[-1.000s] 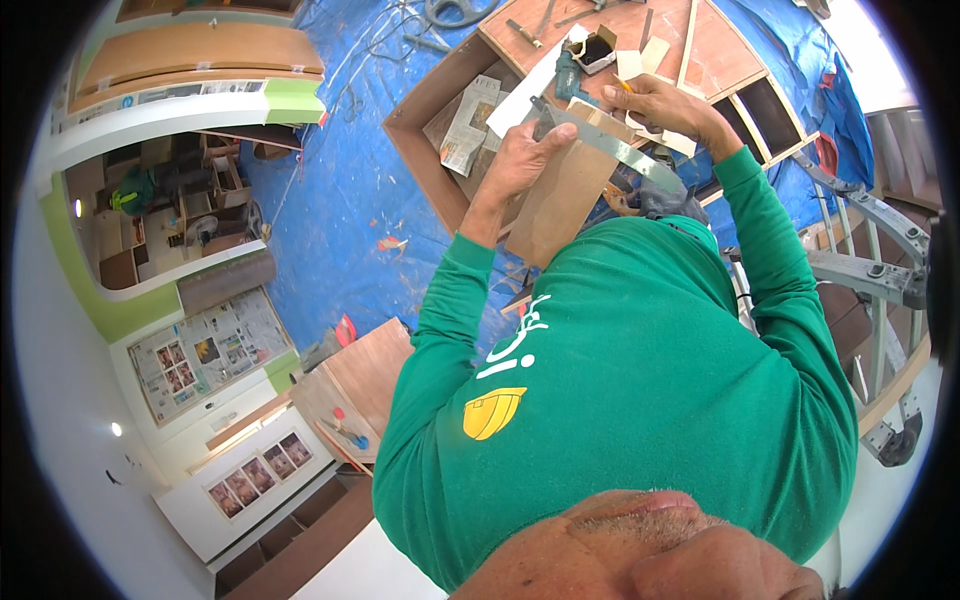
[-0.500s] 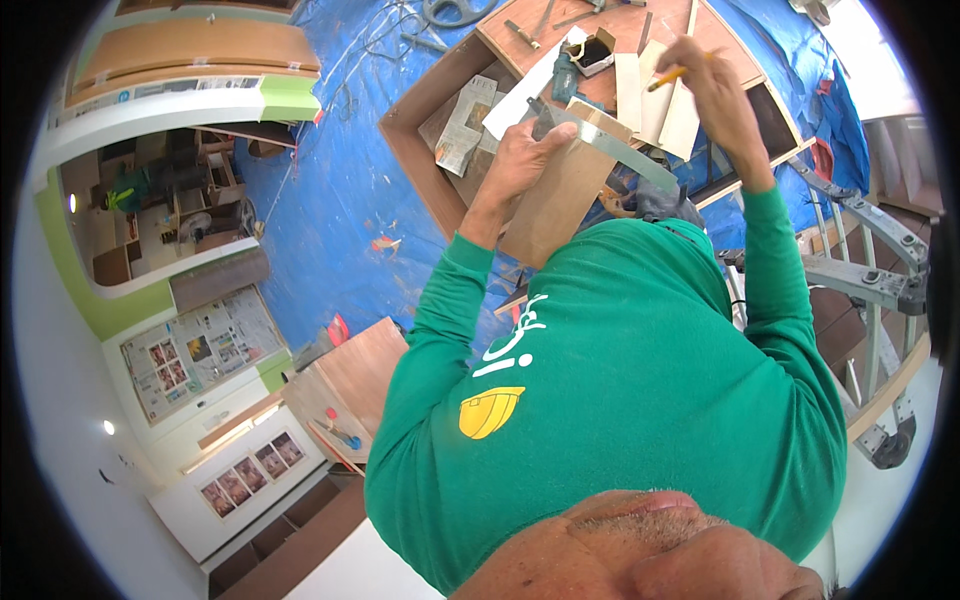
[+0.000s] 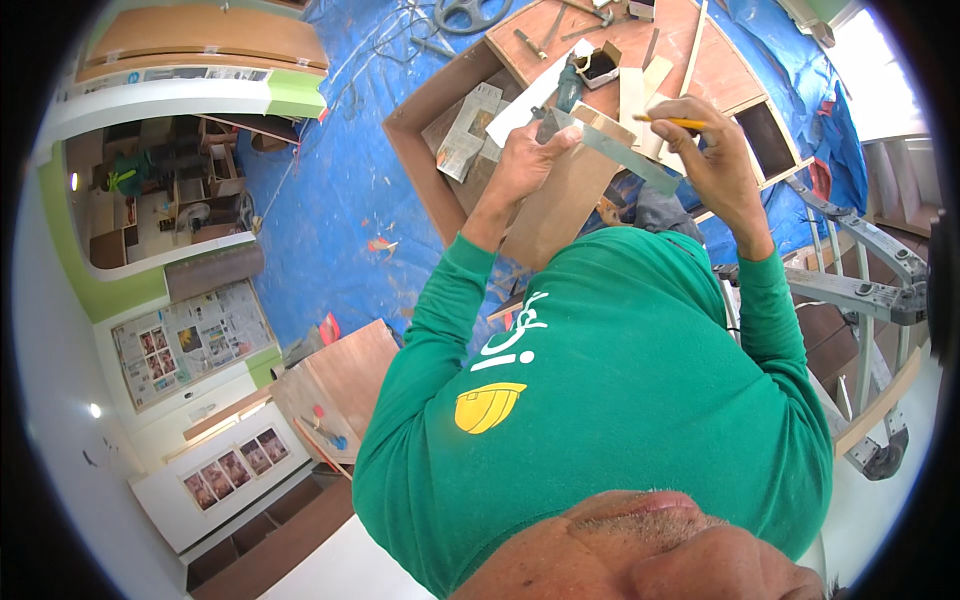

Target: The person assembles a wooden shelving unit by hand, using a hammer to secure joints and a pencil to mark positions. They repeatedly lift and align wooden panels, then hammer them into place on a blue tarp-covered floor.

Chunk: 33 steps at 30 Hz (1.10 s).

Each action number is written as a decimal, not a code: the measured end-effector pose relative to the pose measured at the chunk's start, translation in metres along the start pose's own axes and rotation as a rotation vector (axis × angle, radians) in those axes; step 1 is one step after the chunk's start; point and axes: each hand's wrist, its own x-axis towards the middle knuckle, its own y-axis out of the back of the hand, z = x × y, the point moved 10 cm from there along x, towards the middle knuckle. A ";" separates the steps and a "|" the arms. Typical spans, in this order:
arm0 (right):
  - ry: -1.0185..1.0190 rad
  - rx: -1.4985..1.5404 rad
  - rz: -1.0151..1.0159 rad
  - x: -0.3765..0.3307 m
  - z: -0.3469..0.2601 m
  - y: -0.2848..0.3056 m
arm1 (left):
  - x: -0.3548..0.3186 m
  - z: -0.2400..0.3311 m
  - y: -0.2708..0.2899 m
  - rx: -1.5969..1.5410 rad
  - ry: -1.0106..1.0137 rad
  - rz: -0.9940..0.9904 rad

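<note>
2 hands: left hand [image 3: 522, 158] grips 1 metal square [image 3: 610, 150] against 1 board [image 3: 560, 205], right hand [image 3: 705, 150] pinches 1 yellow pencil [image 3: 668, 121]

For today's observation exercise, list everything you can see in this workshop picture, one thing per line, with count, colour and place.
flat brown wooden board: one, brown, under the left hand.
grey metal square ruler: one, grey, lying across the board between the hands.
yellow pencil: one, yellow, in the right hand.
blue plastic floor sheet: one, blue, covering the floor.
folded newspaper: one, grey-white, inside the brown wooden frame.
pale wooden strips: several, light tan, above the ruler.
grey metal ladder: one, right edge.
green long sleeves: person's own.
left hand: pressing on ruler and board.
right hand: gripping the pencil.
</note>
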 end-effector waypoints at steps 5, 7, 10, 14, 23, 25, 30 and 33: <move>-0.085 -0.281 -0.172 0.000 0.007 -0.015 | 0.003 0.003 0.001 0.081 -0.057 0.021; -0.061 -0.429 -0.201 0.001 0.005 -0.022 | 0.005 0.000 0.001 0.126 -0.079 0.013; 0.030 -0.499 -0.186 0.002 -0.001 -0.034 | 0.005 0.002 -0.001 0.156 -0.096 0.020; 0.085 -0.609 -0.257 0.000 0.005 -0.053 | 0.000 0.017 -0.009 0.133 -0.144 0.018; 0.108 -0.723 -0.203 0.005 -0.006 -0.060 | -0.002 0.020 -0.016 0.094 -0.152 0.017; 0.164 -0.788 -0.227 0.004 -0.006 -0.059 | -0.003 0.020 -0.018 0.078 -0.101 0.004; 0.160 -0.960 -0.369 -0.022 -0.002 -0.044 | 0.001 0.010 -0.004 0.137 -0.119 0.035; 0.024 -1.043 -0.482 -0.042 0.030 -0.020 | -0.001 0.023 -0.002 0.144 -0.135 0.079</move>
